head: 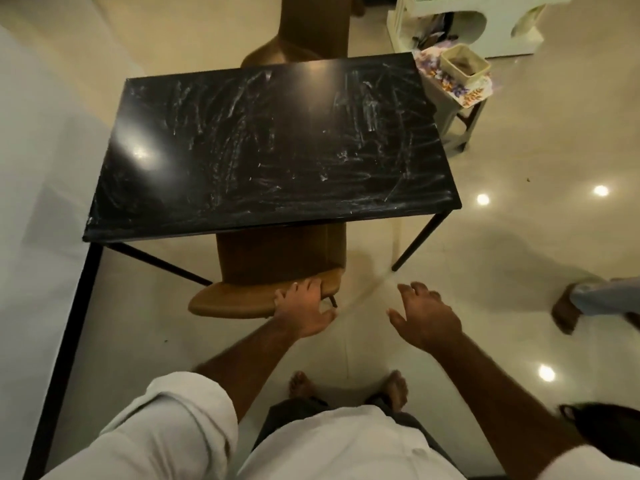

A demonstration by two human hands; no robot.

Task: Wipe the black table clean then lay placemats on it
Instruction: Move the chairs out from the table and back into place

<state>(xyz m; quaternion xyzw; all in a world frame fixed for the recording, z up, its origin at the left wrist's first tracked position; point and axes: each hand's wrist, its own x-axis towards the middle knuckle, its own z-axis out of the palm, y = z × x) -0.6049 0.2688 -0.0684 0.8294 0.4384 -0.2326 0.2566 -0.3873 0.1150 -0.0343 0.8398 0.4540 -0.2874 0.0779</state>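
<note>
Glossy cream tiled floor (485, 271) all around, ceiling lights mirrored in it as bright spots. Dead centre, the rectangular black table with thin black metal legs (270, 143), top streaked and smeared all over with whitish marks, heaviest toward the far right corner and along the near edge. Nothing lying on that top. Tucked under the near side, a tan upholstered chair (263, 292), seat edge poking out toward the camera; a second brown chair (311, 26) standing at the far side.

Down low, left hand (304, 311) resting on the near right corner of the tan seat, fingers curled over the edge, thumb spread, not clearly clamped on it. Right hand (426, 318) in the air just beside it, over bare floor, fingers splayed wide, palm down, holding nothing. White rolled sleeves and a white shirt at the bottom of view, bare feet on the tiles below.

Off the table's far right corner, a small pale stool (460, 123) carrying floral-patterned flat mats (460, 88) with a cream square tub (464, 65) sitting on top. Behind that, a white cabinet (502, 32). At the right edge, another person's foot and light trouser leg (588, 303), partly cut off.
</note>
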